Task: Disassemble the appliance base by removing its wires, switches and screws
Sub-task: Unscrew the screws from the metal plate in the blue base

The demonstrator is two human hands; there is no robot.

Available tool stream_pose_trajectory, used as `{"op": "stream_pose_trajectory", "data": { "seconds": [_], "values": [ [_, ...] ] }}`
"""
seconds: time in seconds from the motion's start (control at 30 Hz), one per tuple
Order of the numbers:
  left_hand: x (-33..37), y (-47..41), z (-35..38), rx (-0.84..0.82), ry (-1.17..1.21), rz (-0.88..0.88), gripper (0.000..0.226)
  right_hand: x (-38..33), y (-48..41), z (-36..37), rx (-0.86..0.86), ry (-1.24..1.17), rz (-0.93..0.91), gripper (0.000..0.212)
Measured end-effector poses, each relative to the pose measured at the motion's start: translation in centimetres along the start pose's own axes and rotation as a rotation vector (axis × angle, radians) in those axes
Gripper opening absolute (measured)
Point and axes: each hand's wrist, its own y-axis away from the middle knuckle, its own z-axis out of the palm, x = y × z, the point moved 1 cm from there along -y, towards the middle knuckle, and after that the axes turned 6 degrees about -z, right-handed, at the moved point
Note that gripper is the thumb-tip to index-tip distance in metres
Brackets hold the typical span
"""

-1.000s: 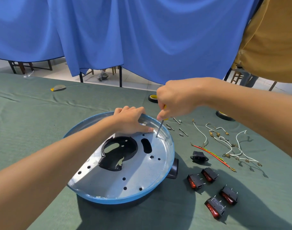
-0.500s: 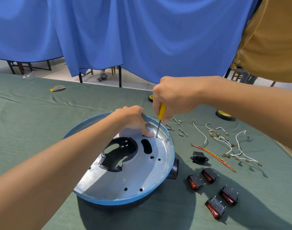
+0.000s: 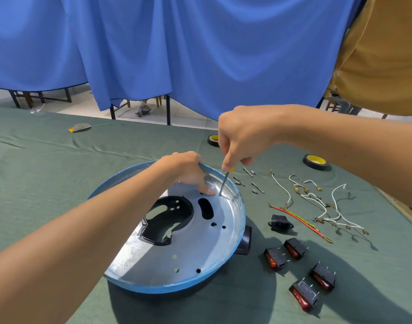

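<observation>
Your base [image 3: 167, 288] sits at lower centre of the frame on the green cloth [image 3: 60, 174], open side up. Inside it lies one black plate [image 3: 184, 208] with a large cut-out; beside that plate the metal floor has one oblong slot and several small round holes. One black knob [image 3: 244, 239] sticks out from the base's right side.

Your left hand [image 3: 184, 170] grasps the far rim of the base, fingers curled over the edge and the thumb pressed on the floor inside. Your right hand [image 3: 242, 136] is clenched round the screwdriver [image 3: 224, 182], whose tip touches the base floor just beside that thumb.

Right of the base, on the cloth:
- four red switches [image 3: 304, 296], lower right, each apart from the others
- one black socket [image 3: 280, 222], above them
- one red wire [image 3: 298, 222] with one yellow-green wire lying along it
- a tangle of white wires [image 3: 326, 206], their number unclear
- loose screws [image 3: 257, 187] near the far rim, too small to count surely

Two tape rolls [image 3: 316, 161] lie further up, one of them partly hidden behind your right hand.
</observation>
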Motion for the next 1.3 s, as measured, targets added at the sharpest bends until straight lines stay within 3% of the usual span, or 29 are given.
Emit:
{"op": "stream_pose_trajectory", "data": {
  "seconds": [0.1, 0.23, 0.3, 0.47, 0.53, 0.63, 0.7, 0.8, 0.97, 1.1, 1.13, 1.23, 1.3],
  "values": [
    [0.1, 0.0, 0.0, -0.001, 0.005, 0.002, 0.078, 0.6, 0.0, 0.3, 0.081, -0.101, -0.001, 0.021],
    [0.2, 0.1, -0.1, -0.018, 0.022, 0.002, 0.085, 0.6, -0.5, 0.7, 0.073, -0.082, 0.086, 0.062],
    [0.2, 0.1, -0.1, -0.016, 0.018, 0.004, 0.084, 0.5, -0.6, 0.6, 0.062, -0.072, 0.088, 0.055],
    [0.2, 0.1, -0.1, -0.005, 0.000, -0.005, 0.086, 0.7, -0.2, -0.1, -0.010, -0.087, 0.024, 0.013],
    [0.2, 0.1, -0.1, -0.006, 0.006, -0.007, 0.083, 0.7, -0.2, -0.1, -0.041, -0.114, 0.027, 0.019],
    [0.2, 0.1, 0.0, -0.013, 0.020, -0.008, 0.078, 0.9, -0.4, 0.4, -0.015, -0.057, 0.088, 0.056],
    [0.2, 0.0, -0.1, -0.012, 0.010, -0.003, 0.086, 0.9, -0.4, 0.6, 0.055, -0.029, 0.070, 0.049],
    [0.2, 0.0, -0.1, -0.012, 0.003, -0.012, 0.092, 1.0, -0.2, 0.3, 0.060, -0.065, 0.053, 0.020],
    [0.1, 0.0, -0.1, -0.019, 0.003, -0.010, 0.093, 1.0, -0.5, 0.7, 0.106, -0.060, 0.097, 0.054],
    [0.2, 0.0, -0.1, -0.012, -0.003, -0.002, 0.094, 0.9, -0.4, 0.8, 0.120, -0.078, 0.074, 0.021],
    [0.2, 0.0, -0.1, -0.013, 0.000, -0.001, 0.094, 0.8, -0.4, 0.7, 0.104, -0.084, 0.076, 0.021],
    [0.1, 0.0, -0.1, -0.016, 0.006, -0.005, 0.093, 0.9, -0.5, 0.8, 0.110, -0.065, 0.114, 0.048],
    [0.1, 0.0, -0.1, -0.016, 0.003, -0.003, 0.093, 1.0, -0.5, 0.9, 0.152, -0.048, 0.107, 0.046]
  ]
}}
